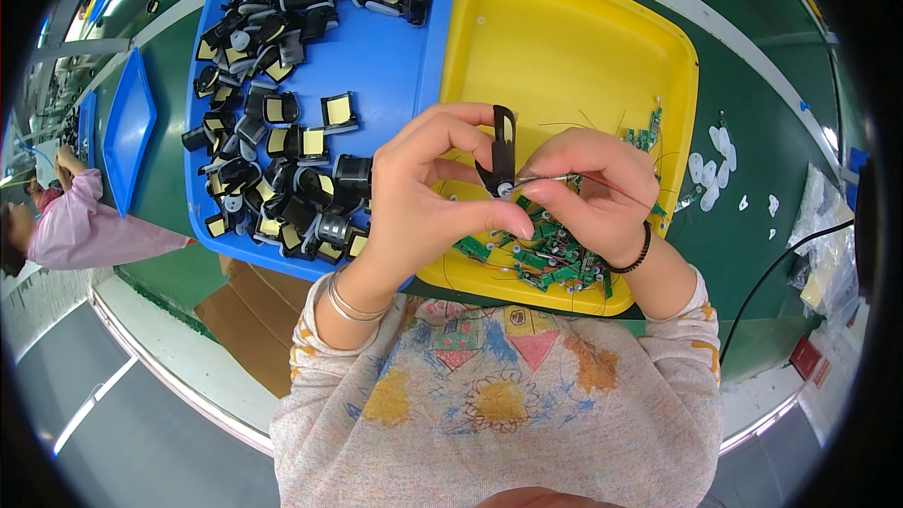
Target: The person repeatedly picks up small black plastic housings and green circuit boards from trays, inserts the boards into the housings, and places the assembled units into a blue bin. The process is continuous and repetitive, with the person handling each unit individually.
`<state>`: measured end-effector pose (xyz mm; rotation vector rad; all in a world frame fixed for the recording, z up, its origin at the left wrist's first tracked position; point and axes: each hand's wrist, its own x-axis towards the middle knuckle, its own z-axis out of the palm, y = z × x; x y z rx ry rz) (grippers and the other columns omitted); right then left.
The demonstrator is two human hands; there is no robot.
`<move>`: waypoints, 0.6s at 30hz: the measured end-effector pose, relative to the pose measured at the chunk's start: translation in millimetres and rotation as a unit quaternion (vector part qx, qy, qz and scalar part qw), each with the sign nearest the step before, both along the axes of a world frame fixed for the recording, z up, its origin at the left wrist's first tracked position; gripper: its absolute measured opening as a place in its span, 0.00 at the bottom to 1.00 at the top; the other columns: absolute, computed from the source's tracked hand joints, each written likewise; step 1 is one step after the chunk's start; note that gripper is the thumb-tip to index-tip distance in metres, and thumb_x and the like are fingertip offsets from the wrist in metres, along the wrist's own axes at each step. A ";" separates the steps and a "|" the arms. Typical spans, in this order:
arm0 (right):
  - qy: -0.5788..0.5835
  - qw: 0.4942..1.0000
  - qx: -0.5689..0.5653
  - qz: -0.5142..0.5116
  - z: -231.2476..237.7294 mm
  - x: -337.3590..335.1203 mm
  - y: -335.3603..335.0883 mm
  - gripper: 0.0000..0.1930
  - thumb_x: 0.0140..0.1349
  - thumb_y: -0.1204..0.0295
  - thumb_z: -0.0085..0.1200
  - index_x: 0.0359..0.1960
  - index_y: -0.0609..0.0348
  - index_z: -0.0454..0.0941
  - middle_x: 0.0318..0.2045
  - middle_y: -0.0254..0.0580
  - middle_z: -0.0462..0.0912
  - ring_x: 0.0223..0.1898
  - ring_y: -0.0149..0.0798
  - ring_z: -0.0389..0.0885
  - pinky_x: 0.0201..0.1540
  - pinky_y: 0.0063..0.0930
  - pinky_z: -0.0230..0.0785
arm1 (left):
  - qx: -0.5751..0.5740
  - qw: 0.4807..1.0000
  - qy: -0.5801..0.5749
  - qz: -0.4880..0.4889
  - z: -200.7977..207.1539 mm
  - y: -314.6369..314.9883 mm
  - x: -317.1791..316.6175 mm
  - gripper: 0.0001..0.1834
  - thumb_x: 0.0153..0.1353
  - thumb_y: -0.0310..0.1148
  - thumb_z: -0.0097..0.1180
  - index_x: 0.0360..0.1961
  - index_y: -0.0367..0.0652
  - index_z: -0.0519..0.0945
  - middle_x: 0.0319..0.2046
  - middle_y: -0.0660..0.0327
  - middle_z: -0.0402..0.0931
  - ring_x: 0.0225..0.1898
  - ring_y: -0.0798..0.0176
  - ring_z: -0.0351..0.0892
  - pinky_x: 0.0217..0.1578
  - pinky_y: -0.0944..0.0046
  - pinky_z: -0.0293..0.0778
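Note:
My left hand [414,179] grips a curved black plastic housing [504,146] between thumb and fingers, held up over the inner side of the yellow tray [564,38]. My right hand [602,179] is closed in a pinch on a thin wired piece [547,178]. Its silvery tip meets the lower end of the housing, and a red wire trails back across my fingers. How far the tip goes in is hidden. Under my hands, small green circuit boards [555,273] with thin wires lie heaped in the tray.
A blue tray [381,66] at left holds many black housings [282,113] with pale yellow pads. Right of the yellow tray lie white flat pieces [715,165], a clear plastic bag [823,226] and a black cable [767,277]. Another person in pink [85,221] sits far left.

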<state>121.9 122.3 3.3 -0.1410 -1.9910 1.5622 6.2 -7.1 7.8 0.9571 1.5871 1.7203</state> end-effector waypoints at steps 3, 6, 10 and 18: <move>0.045 0.994 0.098 -0.005 -0.6 -1.9 3.3 0.08 0.42 0.77 0.63 0.25 0.61 0.76 0.22 0.40 0.78 0.23 0.37 0.78 0.26 0.23 0.70 | 0.002 1.000 -0.002 0.010 -1.4 0.0 -0.2 0.23 0.30 0.27 0.73 0.28 0.37 0.73 0.41 0.56 0.70 0.35 0.70 0.74 0.30 0.71 0.77; 0.093 0.981 0.170 -0.013 0.4 -3.6 5.0 0.09 0.42 0.78 0.62 0.26 0.61 0.76 0.21 0.40 0.78 0.22 0.38 0.77 0.25 0.24 0.70 | 0.011 1.000 0.013 0.020 -3.1 1.0 -0.1 0.22 0.30 0.27 0.73 0.28 0.37 0.73 0.41 0.57 0.69 0.35 0.70 0.74 0.29 0.72 0.77; 0.082 0.977 0.197 -0.012 3.9 -2.9 4.6 0.09 0.42 0.79 0.62 0.26 0.61 0.75 0.21 0.40 0.77 0.22 0.38 0.77 0.24 0.25 0.69 | 0.006 1.000 -0.008 0.006 -3.0 -0.1 -0.1 0.23 0.31 0.27 0.72 0.27 0.37 0.71 0.44 0.53 0.67 0.41 0.65 0.73 0.39 0.66 0.75; 0.019 0.989 0.130 0.061 -0.5 -4.9 8.7 0.08 0.46 0.74 0.60 0.28 0.60 0.76 0.22 0.39 0.77 0.23 0.37 0.77 0.28 0.23 0.69 | 0.046 0.994 -0.091 -0.037 -3.9 -1.8 -3.1 0.18 0.35 0.20 0.68 0.23 0.38 0.69 0.45 0.53 0.66 0.45 0.63 0.71 0.43 0.66 0.72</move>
